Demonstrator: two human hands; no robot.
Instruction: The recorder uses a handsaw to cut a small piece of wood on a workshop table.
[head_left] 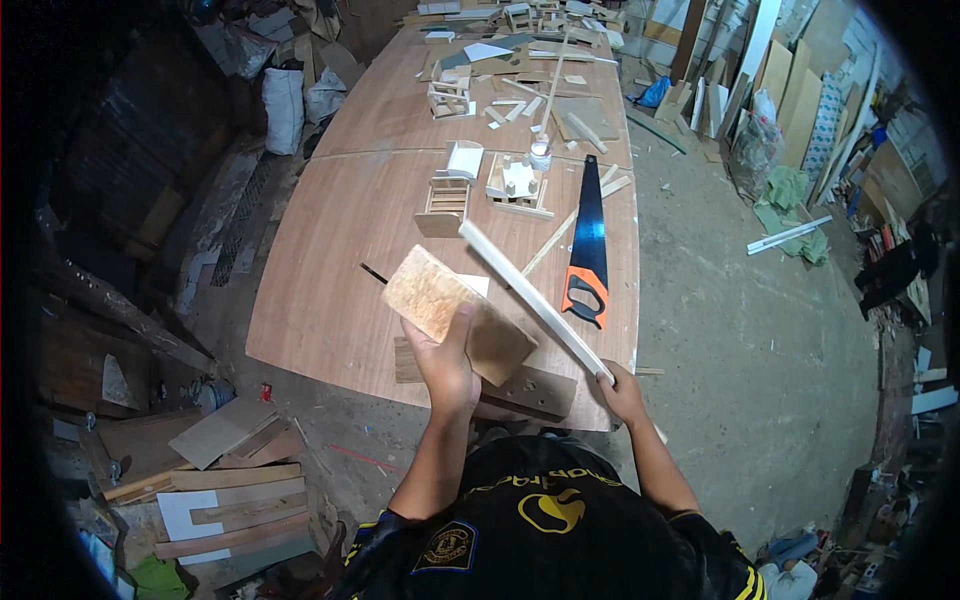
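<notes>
L hand (pixel 445 362) fingers clamped on a tan rectangular chipboard block (pixel 457 313); R hand (pixel 622 392) fist closed round a long pale wood strip (pixel 535 299), w/ orange-handled black handsaw (pixel 587 245) just beyond on brown plywood table (pixel 330 270).

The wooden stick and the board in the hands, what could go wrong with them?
The long wooden stick, held only at its end by the right hand, might swing into the small wooden models or the glue bottle. The chipboard block, pinched at one edge by the left hand, could slip and drop onto the table.
</notes>
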